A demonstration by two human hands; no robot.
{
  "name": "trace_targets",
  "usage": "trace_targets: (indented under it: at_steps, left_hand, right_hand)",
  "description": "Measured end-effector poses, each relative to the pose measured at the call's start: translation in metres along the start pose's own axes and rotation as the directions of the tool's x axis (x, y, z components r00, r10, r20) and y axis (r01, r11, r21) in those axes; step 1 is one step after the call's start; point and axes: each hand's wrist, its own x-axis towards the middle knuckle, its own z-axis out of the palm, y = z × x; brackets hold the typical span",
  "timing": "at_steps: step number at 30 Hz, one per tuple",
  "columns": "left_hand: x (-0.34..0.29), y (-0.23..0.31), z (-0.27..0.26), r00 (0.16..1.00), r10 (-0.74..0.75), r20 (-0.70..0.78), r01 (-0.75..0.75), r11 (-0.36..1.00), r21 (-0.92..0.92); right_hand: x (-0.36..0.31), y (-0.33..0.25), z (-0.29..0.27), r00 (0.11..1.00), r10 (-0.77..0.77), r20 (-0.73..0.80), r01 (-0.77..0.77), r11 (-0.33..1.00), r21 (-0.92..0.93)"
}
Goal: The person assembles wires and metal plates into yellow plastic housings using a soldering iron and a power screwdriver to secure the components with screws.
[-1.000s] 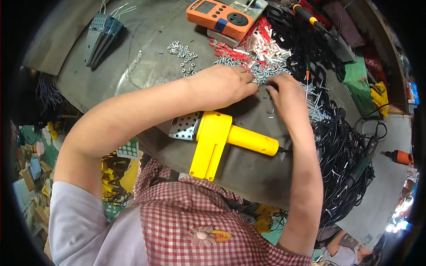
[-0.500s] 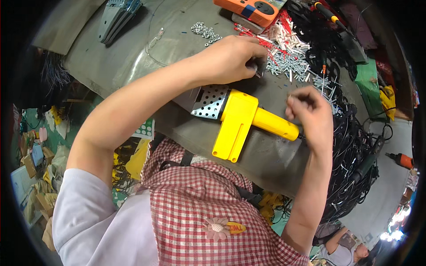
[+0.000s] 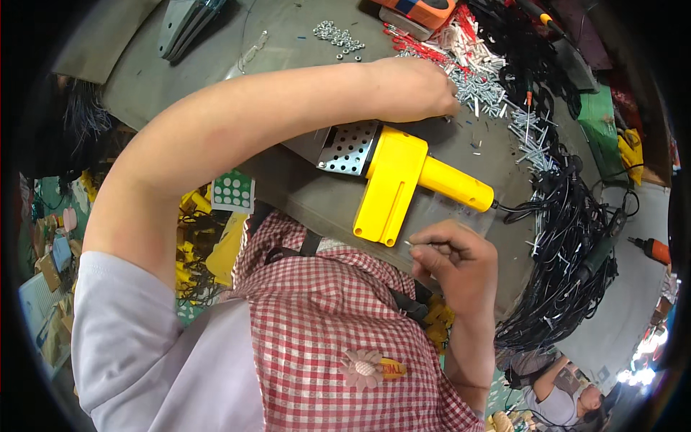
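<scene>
Gray worktable [image 3: 194, 79], cluttered with small hardware. On it lies a yellow heat-gun-style housing [image 3: 392, 187], seemingly assembled, perforated metal nozzle guard [image 3: 349, 147] fitted; two end holes [image 3: 389, 243] look unfilled. Just beside that end, the right hand [image 3: 457, 263] pinches a tiny pale piece [image 3: 408, 243] — perhaps a screw. Beyond the housing, the left hand [image 3: 414, 90] curls beside loose screws [image 3: 481, 93] — whether it grips anything, I cannot tell.

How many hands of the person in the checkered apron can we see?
2: the left hand at the edge of the screw pile, and the right hand near the yellow tool, pinching a tiny thing. Some fingers are hidden.
</scene>
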Motion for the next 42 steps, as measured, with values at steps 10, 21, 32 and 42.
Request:
trace_targets:
  at_steps: [10, 21, 32, 42]
  left_hand:
    - [-0.062, 0.042, -0.048, 0.923, -0.349, -0.162, 0.185, 0.773, -0.607]
    - [-0.131, 0.109, -0.039, 0.939, -0.331, -0.093, 0.137, 0.610, -0.781]
    - [-0.140, 0.105, -0.006, 0.845, 0.126, -0.519, -0.207, 0.973, -0.102]
    - [-0.079, 0.067, -0.022, 0.926, -0.321, -0.201, 0.221, 0.889, -0.402]
  right_hand:
    - [0.000, -0.006, 0.024, 0.971, -0.235, 0.042, 0.199, 0.704, -0.682]
    - [0.062, -0.024, -0.010, 0.911, -0.386, -0.149, 0.312, 0.877, -0.364]
    - [0.095, -0.031, -0.002, 0.912, -0.325, 0.250, 0.408, 0.646, -0.645]
    - [0.136, -0.008, -0.051, 0.785, -0.619, 0.043, 0.331, 0.359, -0.873]
